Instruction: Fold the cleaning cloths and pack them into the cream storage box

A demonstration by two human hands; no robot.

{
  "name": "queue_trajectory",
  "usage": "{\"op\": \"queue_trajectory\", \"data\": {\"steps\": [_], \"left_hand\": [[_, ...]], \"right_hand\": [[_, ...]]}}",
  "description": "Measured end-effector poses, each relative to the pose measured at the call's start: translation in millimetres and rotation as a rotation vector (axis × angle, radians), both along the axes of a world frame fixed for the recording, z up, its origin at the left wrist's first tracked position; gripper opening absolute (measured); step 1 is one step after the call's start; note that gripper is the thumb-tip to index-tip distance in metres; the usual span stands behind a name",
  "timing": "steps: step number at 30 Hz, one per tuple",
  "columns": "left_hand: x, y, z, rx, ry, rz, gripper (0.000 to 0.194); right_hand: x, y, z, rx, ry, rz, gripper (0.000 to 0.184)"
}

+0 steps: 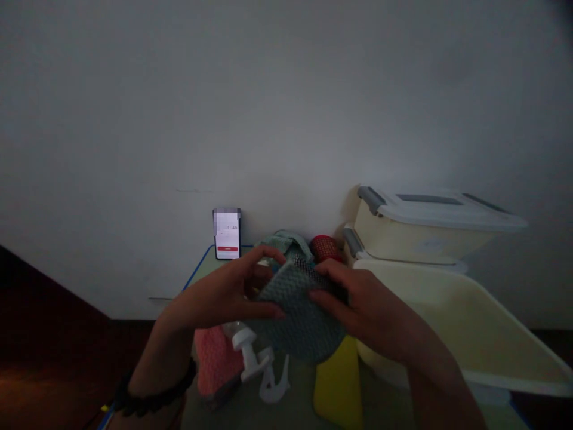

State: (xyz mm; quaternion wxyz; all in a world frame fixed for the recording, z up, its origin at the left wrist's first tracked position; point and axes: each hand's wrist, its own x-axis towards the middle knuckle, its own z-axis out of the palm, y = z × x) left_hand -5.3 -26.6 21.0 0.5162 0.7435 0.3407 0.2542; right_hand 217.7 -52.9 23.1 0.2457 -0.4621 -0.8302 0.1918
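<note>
Both hands hold a grey-green textured cloth (304, 316) above the table. The cloth looks folded or doubled, and a darker checked patch shows near its top edge. My left hand (250, 286) has its thumb on the near face at the left edge, fingers curled behind. On the right side, the thumb and fingers of my right hand (353, 295) grip the cloth near its upper corner. Below it lie a pink fluffy cloth (217, 361), a white plastic spray or pump head (250, 352), a white hook (274, 382) and a yellow flat item (339, 388).
A lit phone (227, 234) leans on the wall at the back. Behind my hands are a pale green cloth bundle (286, 240) and a red patterned item (326, 248). To the right stand an open cream bin (483, 310) and a lidded box (416, 233).
</note>
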Motion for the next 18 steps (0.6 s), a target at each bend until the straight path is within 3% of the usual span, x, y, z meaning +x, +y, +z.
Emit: {"op": "queue_trajectory", "data": {"steps": [5, 8, 11, 14, 18], "left_hand": [[-7.5, 13.5, -8.8, -0.041, -0.252, 0.113, 0.023], [-7.9, 20.6, -13.5, -0.12, -0.39, 0.208, 0.022], [-9.3, 23.6, -17.2, -0.189, -0.397, 0.167, 0.029], [-10.1, 22.6, -18.0, -0.198, -0.435, 0.138, 0.026], [-9.2, 19.7, -13.5, -0.182, -0.682, 0.239, 0.019]], "right_hand": [[1.1, -1.5, 2.1, -0.074, 0.155, -0.038, 0.01], [-0.6, 0.3, -2.1, -0.109, 0.297, -0.041, 0.013], [-3.6, 2.4, -6.5, -0.115, 0.449, -0.059, 0.015], [-6.8, 3.7, -9.1, -0.115, 0.592, -0.106, 0.03], [-9.1, 6.9, -12.0, -0.09, 0.634, -0.176, 0.059]]}}
